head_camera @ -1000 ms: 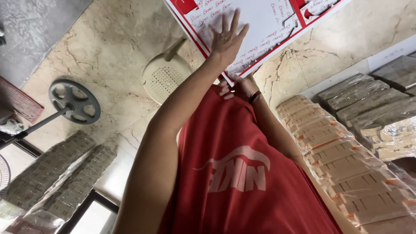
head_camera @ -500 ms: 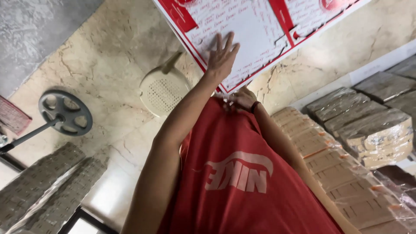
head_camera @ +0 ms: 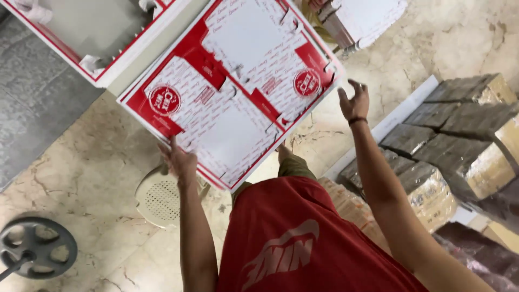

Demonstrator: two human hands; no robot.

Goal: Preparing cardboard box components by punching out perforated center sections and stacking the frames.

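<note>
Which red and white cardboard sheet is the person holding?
The big flat sheet in the middle, gripped at its lower edge by the left hand. The other one, at top left, is untouched.

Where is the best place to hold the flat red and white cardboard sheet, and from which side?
Probably by two opposite edges. The flat cardboard sheet is wide, thin and tilted; the left hand pinches its near left edge, and the right hand, open beside the right corner, could take that edge from outside.

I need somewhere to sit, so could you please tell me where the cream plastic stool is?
In the head view the cream plastic stool stands on the marble floor at lower left, just below the left hand holding the flat red-and-white carton sheet.
</note>
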